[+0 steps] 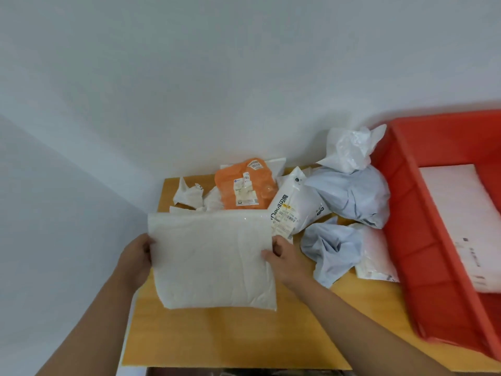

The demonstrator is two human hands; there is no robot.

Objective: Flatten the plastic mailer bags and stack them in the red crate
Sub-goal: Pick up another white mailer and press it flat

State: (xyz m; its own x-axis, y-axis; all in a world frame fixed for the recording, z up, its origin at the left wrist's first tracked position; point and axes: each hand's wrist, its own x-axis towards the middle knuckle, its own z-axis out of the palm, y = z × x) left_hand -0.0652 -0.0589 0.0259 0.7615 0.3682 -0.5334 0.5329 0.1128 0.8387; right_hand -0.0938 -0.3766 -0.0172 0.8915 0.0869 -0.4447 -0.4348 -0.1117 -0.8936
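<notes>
White mailer bag (214, 259) gripped by both hands, left (135, 257), right (284, 260). One red crate (406, 213); two grey bags (349, 196) on counter (230, 337).

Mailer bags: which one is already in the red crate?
The flat white mailer bag lying on the red crate's floor at right. The rest sit crumpled on the wooden table, except the white bag held by both hands.

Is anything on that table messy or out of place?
Yes. Behind the white mailer held by both hands, several bags lie crumpled in a heap: two pale blue ones, a clear one and an orange one. Only one flat mailer lies in the red crate.
</notes>
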